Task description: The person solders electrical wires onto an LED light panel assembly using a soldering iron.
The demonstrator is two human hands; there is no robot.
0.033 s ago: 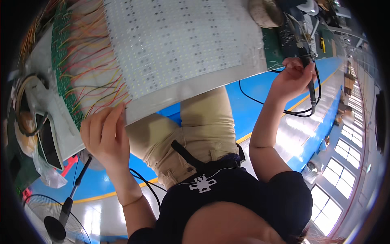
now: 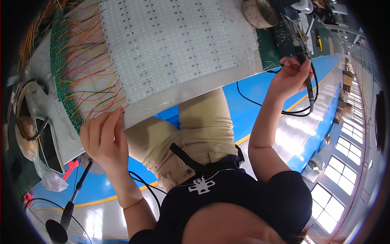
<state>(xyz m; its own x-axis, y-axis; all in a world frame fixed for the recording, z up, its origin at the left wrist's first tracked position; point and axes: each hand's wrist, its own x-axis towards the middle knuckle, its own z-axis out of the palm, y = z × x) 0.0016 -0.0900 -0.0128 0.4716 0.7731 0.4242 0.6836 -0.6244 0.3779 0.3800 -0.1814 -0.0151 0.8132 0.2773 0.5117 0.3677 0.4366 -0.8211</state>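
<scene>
Fingers (image 2: 106,129) of the left hand (image 2: 101,142) curl up over the near edge of a large white perforated panel (image 2: 170,44), a narrow grip pinching its lower left corner between fingertips on top and the thumb, which I cannot see, below. Just beyond that grip, a mass of thin red, yellow and orange wires (image 2: 87,77) fans across the panel's left side toward a green circuit board (image 2: 61,73). Farther out to the left of the hand a dark phone (image 2: 48,144) lies on the worktop (image 2: 69,134), with a coil of cable (image 2: 25,110) beside it and a clear plastic bag (image 2: 46,179) hanging off the edge.

The right hand (image 2: 289,76) is closed around a slim dark soldering iron (image 2: 305,79), held at the panel's lower right corner with the shaft pointing down past the fingers. Its black cord (image 2: 260,101) loops under the wrist over the blue floor (image 2: 260,110). Above that grip a round brownish pad (image 2: 260,12) and some tools rest on the green worktop mat (image 2: 268,51). Below the left forearm stands a black pedestal fan (image 2: 57,227).
</scene>
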